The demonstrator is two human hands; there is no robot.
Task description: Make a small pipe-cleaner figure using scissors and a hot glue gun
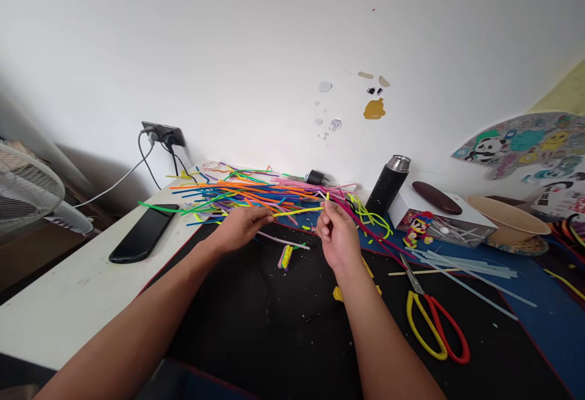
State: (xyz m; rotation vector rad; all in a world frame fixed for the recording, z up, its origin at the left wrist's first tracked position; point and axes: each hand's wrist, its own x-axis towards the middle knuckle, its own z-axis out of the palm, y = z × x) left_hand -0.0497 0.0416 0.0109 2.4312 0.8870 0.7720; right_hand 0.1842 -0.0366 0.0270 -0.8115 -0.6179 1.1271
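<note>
Running from left hand (244,227) to right hand (339,232), the yellow stem (299,211) is pinched by closed fingers (266,216), one tip (328,196) above the right.

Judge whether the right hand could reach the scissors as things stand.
Probably yes: the scissors lie with handles uncovered, though the right hand may first need to release the yellow strip.
</note>
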